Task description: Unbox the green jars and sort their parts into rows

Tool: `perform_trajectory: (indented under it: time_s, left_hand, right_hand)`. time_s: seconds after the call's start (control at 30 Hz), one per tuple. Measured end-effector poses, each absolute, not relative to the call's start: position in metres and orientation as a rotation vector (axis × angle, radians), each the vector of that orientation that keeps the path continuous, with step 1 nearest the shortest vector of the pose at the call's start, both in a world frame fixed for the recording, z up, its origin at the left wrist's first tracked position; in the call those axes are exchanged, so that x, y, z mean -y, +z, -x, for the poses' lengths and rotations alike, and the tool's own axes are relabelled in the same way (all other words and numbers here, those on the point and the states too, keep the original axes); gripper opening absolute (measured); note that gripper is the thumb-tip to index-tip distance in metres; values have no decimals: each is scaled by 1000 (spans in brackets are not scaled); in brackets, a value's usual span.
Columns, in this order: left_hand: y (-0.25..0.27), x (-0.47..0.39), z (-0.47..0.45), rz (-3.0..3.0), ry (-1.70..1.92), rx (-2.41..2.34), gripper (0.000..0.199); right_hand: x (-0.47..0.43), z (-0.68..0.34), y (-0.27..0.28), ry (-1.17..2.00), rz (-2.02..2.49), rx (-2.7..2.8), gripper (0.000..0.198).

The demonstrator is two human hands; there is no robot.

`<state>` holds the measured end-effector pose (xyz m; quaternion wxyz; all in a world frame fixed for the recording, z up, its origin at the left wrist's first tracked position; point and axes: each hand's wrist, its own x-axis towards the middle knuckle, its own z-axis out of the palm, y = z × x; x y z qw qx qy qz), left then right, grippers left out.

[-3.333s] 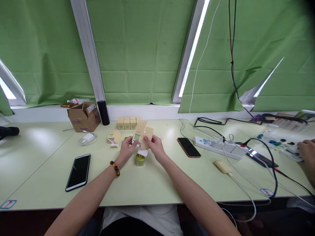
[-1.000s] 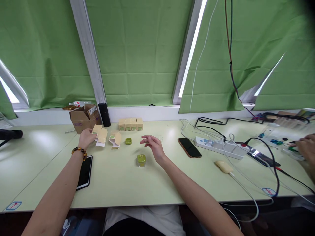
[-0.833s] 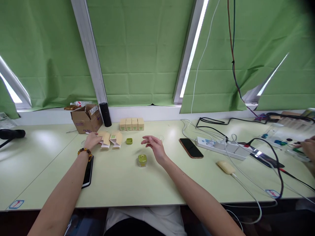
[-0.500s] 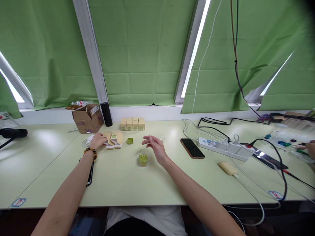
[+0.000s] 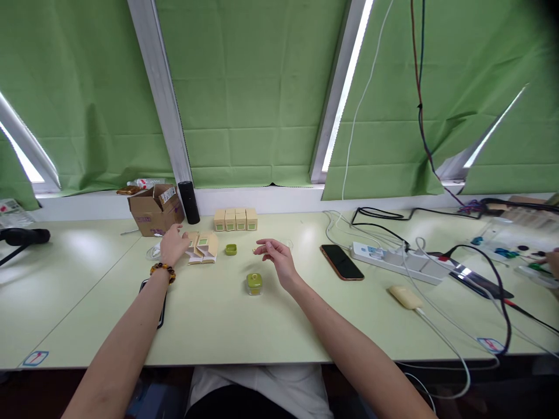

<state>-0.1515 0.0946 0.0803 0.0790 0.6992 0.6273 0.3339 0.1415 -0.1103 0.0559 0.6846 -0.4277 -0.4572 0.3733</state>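
- A dark phone [image 5: 162, 314] lies on the counter [image 5: 218, 343] at lower left, partly hidden by the left arm [image 5: 124, 343].
- Just below the frame's centre stands a clear jar [image 5: 254, 284] with a green lid.
- The right hand [image 5: 279, 261] is just above and right of it, grip loosely open, fingers curved.
- Left of centre, the left hand [image 5: 173, 245] is at 2 opened tan cartons [image 5: 207, 247]; whether its grip closes on the left carton cannot be told.
- A small green tub [image 5: 231, 249] sits right of the cartons.
- Farther back, 4 small boxes [image 5: 236, 220] stand in a row.
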Motion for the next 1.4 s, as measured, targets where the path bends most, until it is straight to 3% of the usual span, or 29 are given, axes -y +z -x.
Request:
perform_trajectory:
  time_s: [0.07, 0.17, 0.3, 0.4, 0.6, 0.77, 1.03, 1.17, 1.3, 1.4]
  left_hand:
    - [90, -77, 135, -2173, 1248, -1708, 42]
    - [99, -44, 101, -2267, 1283, -1341, 32]
    - [95, 2, 60, -2412, 794, -780, 25]
    - [82, 28, 47, -2501, 504, -480, 31]
    - [63, 44, 49, -2561, 334, -563, 58]
    - [53, 33, 44, -2345, 355, -573, 49]
    - [36, 9, 36, -1579, 770, -525, 48]
    - [31, 6, 33, -1363, 794, -481, 46]
    - [29, 7, 32, -1301, 869, -436, 50]
    - [30, 9, 33, -1317, 974, -389, 60]
  right_hand:
    - [108, -145, 55, 825, 1005, 990, 35]
    - [103, -153, 52, 813, 1097, 977, 26]
    - [96, -165, 43, 778, 1297, 1201, 14]
    - [94, -169, 33, 727, 1490, 1453, 13]
    - [94, -162, 25, 612, 1699, 1573, 17]
    - [96, -158, 29, 550, 1831, 1581, 18]
    - [96, -155, 24, 539, 1820, 1553, 14]
    - [94, -149, 18, 586, 1562, 1433, 18]
    - [94, -139, 18, 882, 1179, 1210, 45]
    - [97, -133, 22, 1072, 950, 1084, 53]
